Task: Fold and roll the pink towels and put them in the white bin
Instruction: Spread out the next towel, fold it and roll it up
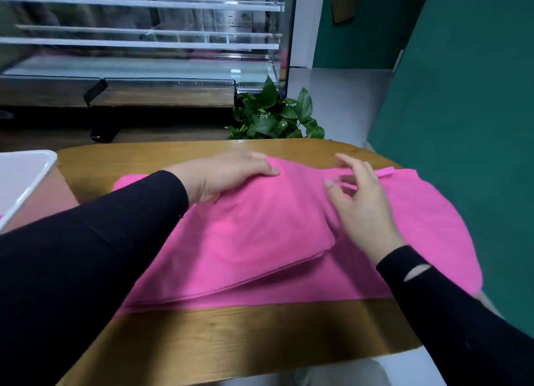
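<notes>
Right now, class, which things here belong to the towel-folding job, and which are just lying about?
Belongs to the job:
pink towel, partly folded on the wooden table
white bin, at the table's left edge
left hand, resting on the towel
right hand, fingers spread above it

Just lying about:
potted plant
glass display case

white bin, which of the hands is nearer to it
Left. The left hand presses the pink towel closer to the white bin at the table's left edge; the right hand hovers farther right.
</notes>
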Available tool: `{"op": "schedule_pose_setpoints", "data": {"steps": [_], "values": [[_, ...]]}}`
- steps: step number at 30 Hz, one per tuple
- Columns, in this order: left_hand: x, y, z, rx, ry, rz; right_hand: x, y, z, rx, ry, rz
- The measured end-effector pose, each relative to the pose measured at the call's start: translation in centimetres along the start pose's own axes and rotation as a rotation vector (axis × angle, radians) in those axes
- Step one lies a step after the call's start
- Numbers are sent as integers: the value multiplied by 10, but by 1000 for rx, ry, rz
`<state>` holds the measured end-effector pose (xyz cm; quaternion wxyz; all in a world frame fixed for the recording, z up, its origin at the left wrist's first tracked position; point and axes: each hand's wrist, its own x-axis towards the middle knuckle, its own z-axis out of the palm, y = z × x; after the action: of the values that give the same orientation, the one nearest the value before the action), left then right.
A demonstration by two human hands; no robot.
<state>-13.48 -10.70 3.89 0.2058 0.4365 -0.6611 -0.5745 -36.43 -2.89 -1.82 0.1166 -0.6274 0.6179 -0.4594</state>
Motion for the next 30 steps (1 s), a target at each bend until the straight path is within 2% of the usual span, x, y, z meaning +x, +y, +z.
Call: {"op": "schedule_pose_setpoints", "data": {"steps": [2, 3, 5, 7, 8, 10, 12, 16, 20, 23, 26, 30], "values": [[-3, 4, -11, -104, 77, 44, -21, 5, 7, 27, 159, 125], [-4, 7, -15, -166, 95, 60, -32, 5, 11, 73, 151, 215], [-7, 10, -22, -229, 120, 102, -46, -6, 24, 335, 12, 477], [-9, 16, -26, -239, 147, 154, -47, -20, 37, 747, -141, 724], [-12, 20, -28, -226, 155, 181, -42, -27, 41, 980, -230, 781], [-16, 28, -30, -207, 142, 228, -24, -38, 37, 1373, -368, 741], [-23, 35, -36, -213, 107, 290, -2, -59, 30, 1549, -415, 675], [-41, 35, -54, -166, 104, 342, 41, -84, 30, 1498, -277, 627], [-57, 4, -74, -57, 173, 234, 68, -109, 31, 1495, -177, 597], [-61, -8, -74, -217, 265, 270, 55, -123, 56, 1517, -221, 582], [-55, 0, -70, -235, 327, 330, 31, -129, 84, 1438, -321, 603], [-49, 29, -76, -280, 377, 410, 22, -132, 91, 1294, -340, 471]]}}
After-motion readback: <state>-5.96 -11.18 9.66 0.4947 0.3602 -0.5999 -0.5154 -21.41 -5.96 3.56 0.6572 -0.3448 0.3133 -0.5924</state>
